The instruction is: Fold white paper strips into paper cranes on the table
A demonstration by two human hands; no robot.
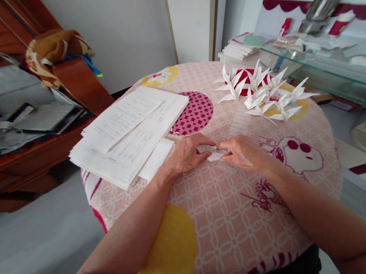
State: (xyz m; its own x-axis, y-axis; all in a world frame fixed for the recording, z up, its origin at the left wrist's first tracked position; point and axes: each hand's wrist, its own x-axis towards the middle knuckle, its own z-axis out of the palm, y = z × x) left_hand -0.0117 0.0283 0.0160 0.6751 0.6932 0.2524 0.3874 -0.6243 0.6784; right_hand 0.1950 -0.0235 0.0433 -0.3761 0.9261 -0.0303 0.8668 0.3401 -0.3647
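Note:
A small folded piece of white paper point(214, 154) lies on the patterned tablecloth point(216, 215) between my hands. My left hand point(190, 153) holds its left side, fingers curled and thumb near the fingertips. On the right, my right hand point(243, 151) pinches the paper's other end with thumb and fingers. Part of the paper is hidden under the fingers. Beyond my right hand stands a cluster of several white folded paper cranes point(262, 89). Left of my left hand, a stack of written paper sheets point(130, 136) lies fanned, with a smaller white slip point(157, 158) against its near edge.
At right, a glass shelf point(344, 79) holds metal bowls point(322, 8) and loose items beside a pile of papers point(240, 48). A wooden chair point(86, 85) at left carries a grey bag point(1, 84) and a patterned cloth point(54, 51).

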